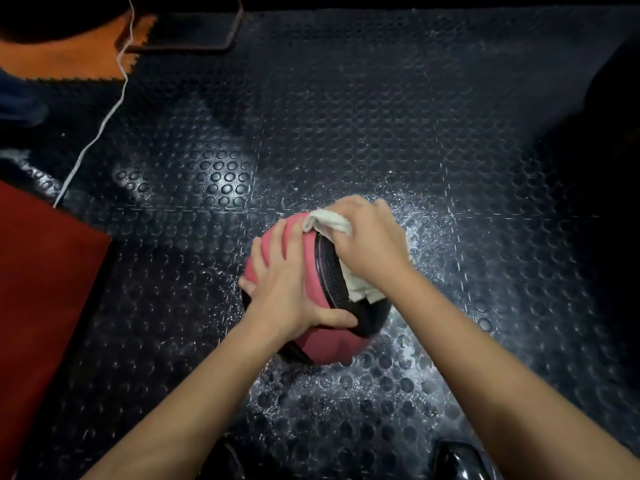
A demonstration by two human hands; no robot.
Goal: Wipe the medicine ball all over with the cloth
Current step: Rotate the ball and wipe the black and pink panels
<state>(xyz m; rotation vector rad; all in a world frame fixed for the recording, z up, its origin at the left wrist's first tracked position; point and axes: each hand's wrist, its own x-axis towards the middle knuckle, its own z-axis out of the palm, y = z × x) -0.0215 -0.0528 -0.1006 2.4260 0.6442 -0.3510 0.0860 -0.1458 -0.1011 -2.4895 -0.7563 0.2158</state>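
Looking down from head height, two bare hands work on a pink and black medicine ball that sits on a dark rubber floor covered in raised round studs. The left hand lies spread over the pink top of the ball, fingers apart and thumb hooked toward the black band, steadying it. The right hand has its fingers curled around a bunched white cloth and presses it against the far right side of the ball; more of the cloth shows below the wrist. No brand, label or lettering can be read on the ball or the cloth. White specks dust the floor around the ball. A red mat lies at the left edge, and a thin white cord runs across the floor beyond it.
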